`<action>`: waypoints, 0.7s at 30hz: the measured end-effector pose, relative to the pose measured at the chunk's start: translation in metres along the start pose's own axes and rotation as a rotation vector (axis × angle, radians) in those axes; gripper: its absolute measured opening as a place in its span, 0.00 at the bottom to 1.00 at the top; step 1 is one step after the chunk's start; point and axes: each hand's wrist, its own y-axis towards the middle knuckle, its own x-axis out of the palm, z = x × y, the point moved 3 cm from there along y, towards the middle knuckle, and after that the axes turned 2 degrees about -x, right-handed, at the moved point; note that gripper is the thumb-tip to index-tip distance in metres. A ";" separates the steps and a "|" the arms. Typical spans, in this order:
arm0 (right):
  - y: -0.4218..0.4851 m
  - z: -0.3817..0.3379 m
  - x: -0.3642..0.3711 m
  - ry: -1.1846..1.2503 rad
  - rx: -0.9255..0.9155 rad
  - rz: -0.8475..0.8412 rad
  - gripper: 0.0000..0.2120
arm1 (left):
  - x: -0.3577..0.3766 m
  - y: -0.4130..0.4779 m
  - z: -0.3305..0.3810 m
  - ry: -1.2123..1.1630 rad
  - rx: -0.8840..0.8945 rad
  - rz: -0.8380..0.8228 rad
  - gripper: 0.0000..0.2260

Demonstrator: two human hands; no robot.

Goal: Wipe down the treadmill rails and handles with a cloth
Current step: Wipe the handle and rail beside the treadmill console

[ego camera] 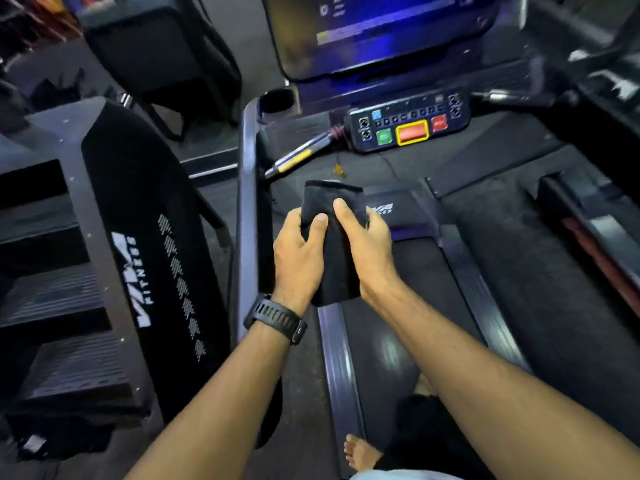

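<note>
While a bare foot point(360, 452) is seen nearest, by the treadmill belt point(381, 306), a cloth point(334, 216) is held above the belt between both hands. Its left side is gripped by the left hand point(298, 258), a black watch point(275, 318) worn at the wrist, and its right side by the right hand point(367, 244), thumbs laid on top. Just left, untouched, the grey side rail point(247, 202) is seen, with a neighbouring machine point(138, 254) close beyond. The cloth is black and folded thick. Farther off, a button console point(408, 123) and lit screen point(381, 32) are found.
</note>
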 end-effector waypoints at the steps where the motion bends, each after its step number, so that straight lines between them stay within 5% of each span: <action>1: 0.005 -0.004 -0.003 -0.003 0.036 -0.029 0.26 | 0.008 0.007 0.005 -0.013 0.013 -0.005 0.02; 3: 0.016 -0.013 -0.013 0.020 0.096 -0.068 0.28 | 0.028 0.021 0.014 -0.039 0.030 -0.036 0.02; 6: 0.037 -0.031 -0.033 0.035 0.103 -0.068 0.17 | 0.054 0.035 0.023 -0.105 0.019 -0.083 0.03; 12: 0.087 -0.074 -0.074 0.009 -0.062 0.087 0.14 | 0.112 0.073 0.062 -0.175 0.015 -0.200 0.05; 21: 0.181 -0.124 -0.161 -0.233 -0.275 0.417 0.35 | 0.231 0.141 0.119 0.036 0.267 -0.253 0.23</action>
